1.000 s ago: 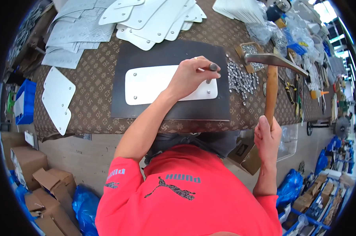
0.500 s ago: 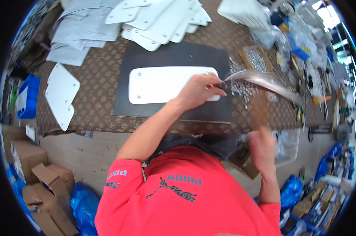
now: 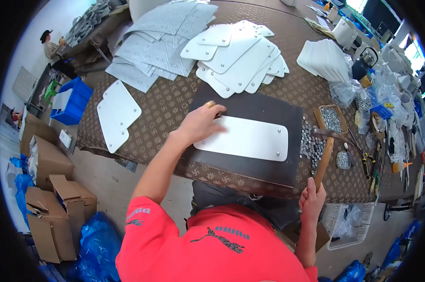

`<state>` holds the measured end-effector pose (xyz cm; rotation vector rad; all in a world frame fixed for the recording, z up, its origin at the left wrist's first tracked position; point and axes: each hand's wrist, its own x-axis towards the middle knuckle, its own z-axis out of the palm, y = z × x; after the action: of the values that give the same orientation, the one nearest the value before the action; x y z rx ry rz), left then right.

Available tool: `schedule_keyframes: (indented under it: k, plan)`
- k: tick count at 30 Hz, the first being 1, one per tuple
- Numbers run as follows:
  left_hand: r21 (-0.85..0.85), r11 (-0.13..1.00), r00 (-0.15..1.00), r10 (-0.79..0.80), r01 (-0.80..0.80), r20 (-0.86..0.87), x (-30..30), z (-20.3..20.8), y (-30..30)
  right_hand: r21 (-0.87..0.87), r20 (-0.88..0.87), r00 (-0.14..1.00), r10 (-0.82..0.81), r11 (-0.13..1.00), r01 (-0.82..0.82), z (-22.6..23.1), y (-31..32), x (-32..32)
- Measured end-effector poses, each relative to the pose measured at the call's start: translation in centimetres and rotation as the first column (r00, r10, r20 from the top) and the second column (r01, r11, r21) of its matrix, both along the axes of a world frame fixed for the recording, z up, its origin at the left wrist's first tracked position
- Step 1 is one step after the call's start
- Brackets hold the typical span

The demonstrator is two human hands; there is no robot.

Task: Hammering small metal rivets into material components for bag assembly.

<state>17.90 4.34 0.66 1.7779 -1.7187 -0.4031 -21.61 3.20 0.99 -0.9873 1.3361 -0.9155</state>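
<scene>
A white panel (image 3: pixel 250 136) with rounded corners lies on a dark mat (image 3: pixel 264 105). Two metal studs show at its right end. My left hand (image 3: pixel 196 124) is over the panel's left end and covers part of it, thumb and fingers apart and slightly blurred. I see nothing held in it. My right hand (image 3: pixel 312 199) is closed round the wooden handle of a hammer (image 3: pixel 325 157). The hammer stands off to the right of the mat, its head above loose metal studs (image 3: pixel 311 149) scattered on the patterned tabletop.
Studded white panels (image 3: pixel 243 58) lie fanned behind the mat, beside grey sheets (image 3: pixel 161 40). More white panels (image 3: pixel 116 113) rest at left. At right are a box of metal pieces (image 3: pixel 332 118), pliers (image 3: pixel 366 164) and a white panel stack (image 3: pixel 323 61). A person (image 3: pixel 52 49) stands far left.
My left hand has gone from the white panel's right end to its left end. The hammer, blurred earlier, now shows clearly in my right hand. The whole view has shifted.
</scene>
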Motion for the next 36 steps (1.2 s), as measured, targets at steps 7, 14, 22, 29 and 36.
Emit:
schedule_keyframes:
  k: [7, 14, 22, 29, 36]
  plan:
    - [0.358, 0.933, 0.977, -0.094, 0.02, 0.19, 3.3, 0.6, 0.3, -0.082, 0.058, 0.996, -0.062, 0.994, 0.067, -4.5, -3.4, 0.0]
    - [0.185, 0.98, 0.987, 0.1, -0.077, -0.122, 7.0, 6.4, -5.1, -0.078, 0.087, 0.99, -0.109, 0.99, 0.116, -5.0, -3.2, -0.2]
    - [-0.351, 0.759, 0.78, 0.616, -0.548, 0.114, 15.9, 8.6, -7.8, -0.091, -0.014, 0.992, -0.125, 0.988, 0.124, -4.8, -3.0, 0.3]
    - [0.143, 0.581, 0.545, 0.611, -0.801, 0.574, 19.8, 2.2, 9.5, -0.105, -0.061, 0.996, -0.066, 0.993, 0.06, -4.3, -3.2, 0.5]
    - [0.231, 0.548, 0.566, 0.585, -0.804, 0.581, 17.9, -2.5, 14.8, -0.1, -0.136, 0.99, -0.047, 0.994, 0.034, -4.2, -3.3, 0.7]
